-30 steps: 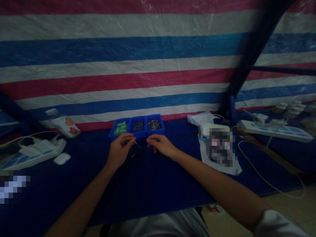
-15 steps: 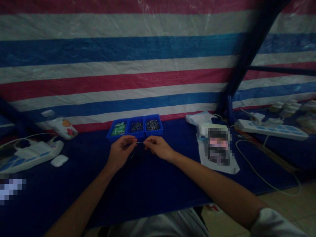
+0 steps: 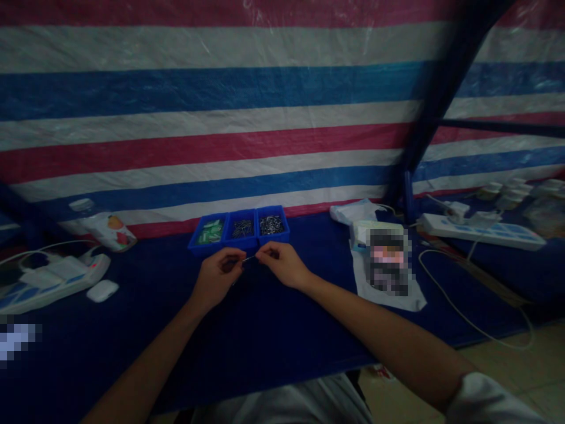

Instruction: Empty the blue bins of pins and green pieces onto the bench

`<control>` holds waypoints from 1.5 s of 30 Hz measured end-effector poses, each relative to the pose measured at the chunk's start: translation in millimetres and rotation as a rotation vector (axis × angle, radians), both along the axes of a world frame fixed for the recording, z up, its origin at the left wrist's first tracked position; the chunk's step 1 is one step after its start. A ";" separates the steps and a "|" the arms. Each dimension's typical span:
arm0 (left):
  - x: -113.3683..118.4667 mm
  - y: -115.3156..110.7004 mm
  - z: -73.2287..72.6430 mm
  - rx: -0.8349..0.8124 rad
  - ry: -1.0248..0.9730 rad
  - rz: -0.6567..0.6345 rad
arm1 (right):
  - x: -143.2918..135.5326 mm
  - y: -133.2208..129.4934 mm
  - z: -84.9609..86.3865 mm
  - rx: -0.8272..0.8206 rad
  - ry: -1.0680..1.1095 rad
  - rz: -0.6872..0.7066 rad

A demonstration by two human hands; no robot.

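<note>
Pin: thin, pale metal; held level just above the table, between both hands, right in front of the row of bins. Too small and dim to tell its type.
Left hand: fingers curled in, thumb and forefinger pinched on the left end of the pin.
Right hand: fingers bent, fingertips pinched on the right end of the pin; hand close to the left hand, not touching it.
Bins: three small blue open boxes in a row, touching side by side, just beyond the hands, against the striped sheet.
Left bin contents: green and white small pieces.
Middle bin contents: dark small metal parts.
Right bin contents: greyish small metal parts.
Table: covered in dark blue cloth.
Striped sheet: red, white and blue bands, hung behind the table.
Bottle: lying on its side with a fruit label, far left, at the back edge.
Left power strip: white, plugs fitted, far left.
White case: small, rounded, just beside the left power strip.
Right power strip: white, plugs and cable attached, well apart on the right.
Blue post: upright, right of the bins.
</note>
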State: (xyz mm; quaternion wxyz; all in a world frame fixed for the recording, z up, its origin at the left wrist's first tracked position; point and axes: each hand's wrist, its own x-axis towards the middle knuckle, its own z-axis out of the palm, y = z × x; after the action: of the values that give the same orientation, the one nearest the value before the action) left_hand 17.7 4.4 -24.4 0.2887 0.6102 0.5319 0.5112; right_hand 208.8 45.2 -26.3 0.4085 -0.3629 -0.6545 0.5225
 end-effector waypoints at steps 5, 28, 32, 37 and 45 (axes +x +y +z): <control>-1.9 -0.4 2.4 0.012 0.018 -0.009 | 2.1 -0.1 2.5 -0.027 0.057 -0.006; -23.9 -1.5 7.5 -0.208 0.693 -0.101 | 23.9 19.8 9.7 -0.522 0.219 0.041; -22.1 -0.9 7.0 -0.194 0.695 -0.140 | 19.2 14.2 6.2 -0.438 0.110 0.072; -19.8 -1.1 5.6 -0.161 0.711 -0.194 | 11.4 11.0 -1.7 -0.292 -0.020 0.113; -6.8 -3.7 -0.9 0.102 0.593 -0.225 | 8.0 5.3 -5.7 -0.081 -0.184 0.160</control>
State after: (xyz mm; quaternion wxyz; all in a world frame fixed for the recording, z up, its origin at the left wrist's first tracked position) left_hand 10.9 0.7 -25.3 0.1450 0.8012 0.4959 0.3020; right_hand 216.8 50.5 -32.0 0.2885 -0.3721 -0.6946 0.5439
